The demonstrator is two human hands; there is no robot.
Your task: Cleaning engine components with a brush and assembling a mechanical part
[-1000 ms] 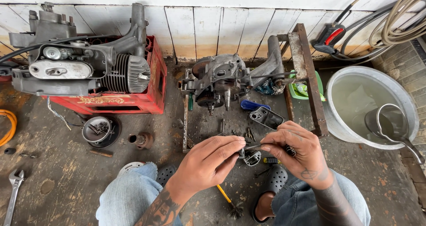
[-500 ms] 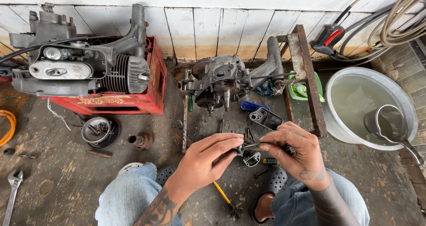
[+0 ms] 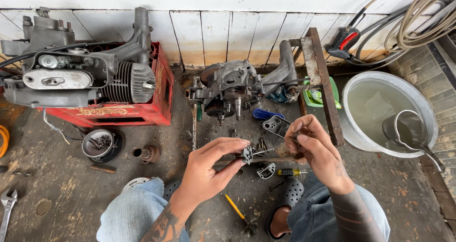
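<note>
My left hand (image 3: 209, 168) pinches a small metal engine part (image 3: 249, 153) with a thin pin sticking out to the right. My right hand (image 3: 316, 149) is raised beside it, fingers curled together near the pin's end; whether it holds something tiny I cannot tell. Both hands hover above my knees over a greasy concrete floor. Just beyond them sits a partly dismantled engine case (image 3: 232, 91). A small grey cover (image 3: 277, 125) lies behind my right hand, another small metal piece (image 3: 266, 170) under my hands.
A second engine (image 3: 80, 73) rests on a red crate (image 3: 142, 111) at left. A water-filled basin (image 3: 387, 113) with a ladle stands right. A dish of small parts (image 3: 98, 143), a wrench (image 3: 7, 208), a yellow-handled brush (image 3: 240, 216) and a screwdriver (image 3: 289, 172) lie around.
My right hand has drawn away to the right from the part and lifted slightly. The left hand keeps hold of the part, its pin now exposed.
</note>
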